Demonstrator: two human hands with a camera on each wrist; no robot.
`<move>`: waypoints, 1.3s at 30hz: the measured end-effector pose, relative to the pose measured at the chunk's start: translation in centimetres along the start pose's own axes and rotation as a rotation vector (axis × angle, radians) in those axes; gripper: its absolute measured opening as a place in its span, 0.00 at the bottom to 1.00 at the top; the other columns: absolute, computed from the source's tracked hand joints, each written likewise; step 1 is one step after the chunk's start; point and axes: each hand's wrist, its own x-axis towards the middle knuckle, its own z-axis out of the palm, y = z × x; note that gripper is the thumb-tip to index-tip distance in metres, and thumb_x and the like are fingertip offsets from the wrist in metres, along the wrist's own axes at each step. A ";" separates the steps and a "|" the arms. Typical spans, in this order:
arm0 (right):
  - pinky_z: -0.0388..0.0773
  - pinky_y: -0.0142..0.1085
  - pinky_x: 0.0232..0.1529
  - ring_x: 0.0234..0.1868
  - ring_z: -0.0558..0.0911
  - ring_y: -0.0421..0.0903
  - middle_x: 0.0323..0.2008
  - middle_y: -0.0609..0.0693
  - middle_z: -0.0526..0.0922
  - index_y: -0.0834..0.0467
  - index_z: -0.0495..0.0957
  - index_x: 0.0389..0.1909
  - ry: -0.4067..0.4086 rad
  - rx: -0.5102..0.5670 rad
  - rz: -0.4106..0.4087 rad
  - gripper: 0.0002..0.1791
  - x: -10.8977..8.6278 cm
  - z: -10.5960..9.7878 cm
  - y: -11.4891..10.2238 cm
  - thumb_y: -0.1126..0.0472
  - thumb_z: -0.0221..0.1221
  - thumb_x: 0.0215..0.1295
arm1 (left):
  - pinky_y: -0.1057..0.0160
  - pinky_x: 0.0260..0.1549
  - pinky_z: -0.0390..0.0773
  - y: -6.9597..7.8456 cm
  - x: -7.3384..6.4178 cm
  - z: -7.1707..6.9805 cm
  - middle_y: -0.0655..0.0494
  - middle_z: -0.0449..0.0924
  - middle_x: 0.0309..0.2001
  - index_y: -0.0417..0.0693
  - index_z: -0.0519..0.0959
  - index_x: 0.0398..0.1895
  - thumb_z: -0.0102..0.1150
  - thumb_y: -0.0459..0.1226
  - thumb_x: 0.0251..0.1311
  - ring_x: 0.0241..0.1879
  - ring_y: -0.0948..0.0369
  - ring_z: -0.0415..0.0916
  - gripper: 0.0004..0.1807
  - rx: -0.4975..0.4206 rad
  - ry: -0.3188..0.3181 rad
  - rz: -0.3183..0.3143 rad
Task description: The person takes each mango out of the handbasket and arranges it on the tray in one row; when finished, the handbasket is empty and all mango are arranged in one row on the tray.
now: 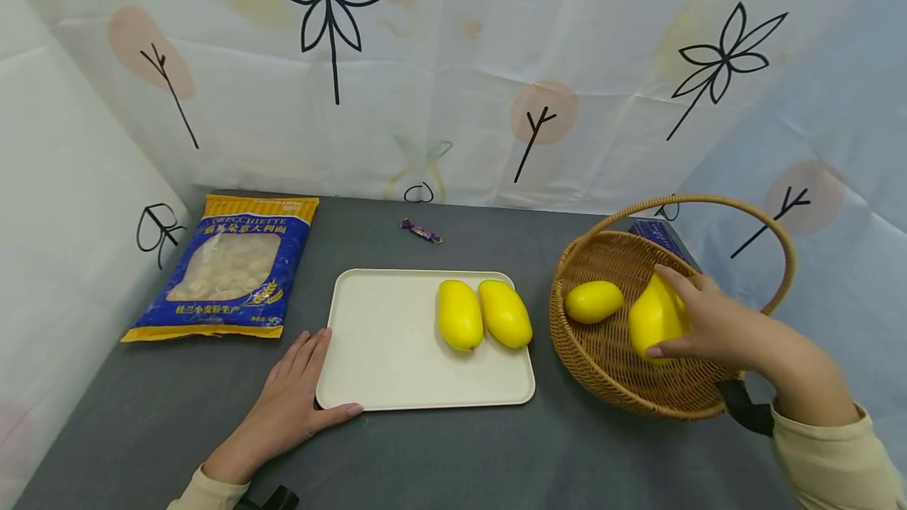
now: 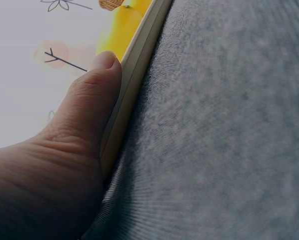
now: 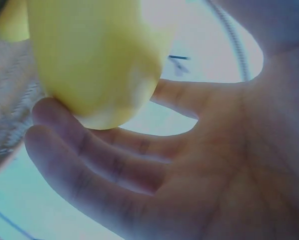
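My right hand [image 1: 719,329] grips a yellow mango [image 1: 655,317] inside the wicker basket [image 1: 583,360], thumb on the near side. In the right wrist view, curled fingertips touch the lower end of that mango [image 3: 97,55]. Another, smaller-looking yellow mango [image 1: 594,302] lies in the basket's left part. Two more mangoes, one on the left [image 1: 460,315] and one on the right [image 1: 505,313], lie side by side on the cream tray [image 1: 383,345]. At the tray's left front corner rests my left hand [image 1: 286,404], fingers extended along the side and thumb on the front rim.
A blue and yellow bag of pasta [image 1: 227,266] lies at the back left. A purple wrapped candy [image 1: 421,230] sits behind the tray. Beyond the basket's tall arched handle [image 1: 708,199], a dark blue box [image 1: 662,236] is partly hidden. Printed cloth walls surround the grey table [image 1: 453,463].
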 end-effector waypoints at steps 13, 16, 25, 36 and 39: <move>0.80 0.46 0.36 0.42 0.78 0.56 0.62 0.72 0.55 0.53 0.39 0.76 0.171 0.000 -0.170 0.63 -2.3 -1.2 -8.5 0.38 0.69 0.48 | 0.36 0.62 0.49 0.0 0.0 0.0 0.39 0.50 0.73 0.43 0.44 0.76 0.56 0.73 0.43 0.72 0.41 0.42 0.66 0.009 0.013 0.007; 0.80 0.44 0.38 0.42 0.79 0.52 0.64 0.69 0.55 0.50 0.38 0.77 0.160 0.034 -0.212 0.62 -2.3 -1.3 -10.6 0.40 0.68 0.50 | 0.36 0.62 0.49 0.0 0.0 -0.1 0.40 0.50 0.73 0.43 0.44 0.76 0.56 0.73 0.43 0.72 0.41 0.42 0.66 0.011 0.013 0.009; 0.77 0.44 0.51 0.51 0.76 0.50 0.64 0.60 0.60 0.54 0.42 0.75 0.148 0.071 -0.338 0.62 0.0 -1.0 -16.0 0.43 0.72 0.48 | 0.35 0.63 0.49 0.1 0.0 -0.2 0.39 0.50 0.73 0.42 0.44 0.76 0.55 0.74 0.43 0.72 0.41 0.41 0.66 0.007 -0.003 0.004; 0.75 0.38 0.51 0.48 0.74 0.48 0.63 0.59 0.62 0.57 0.44 0.74 0.031 0.040 -0.452 0.60 6.0 1.5 -20.4 0.49 0.73 0.48 | 0.34 0.62 0.51 -0.1 -0.1 0.1 0.39 0.52 0.73 0.42 0.46 0.76 0.57 0.72 0.44 0.72 0.41 0.43 0.65 0.017 0.021 0.004; 0.74 0.39 0.51 0.49 0.73 0.49 0.63 0.58 0.62 0.55 0.45 0.74 -0.014 0.035 -0.452 0.59 7.7 2.6 -21.1 0.49 0.73 0.48 | 0.35 0.62 0.50 -0.1 0.0 0.1 0.39 0.50 0.73 0.43 0.45 0.76 0.56 0.73 0.44 0.73 0.41 0.42 0.65 0.012 0.007 -0.008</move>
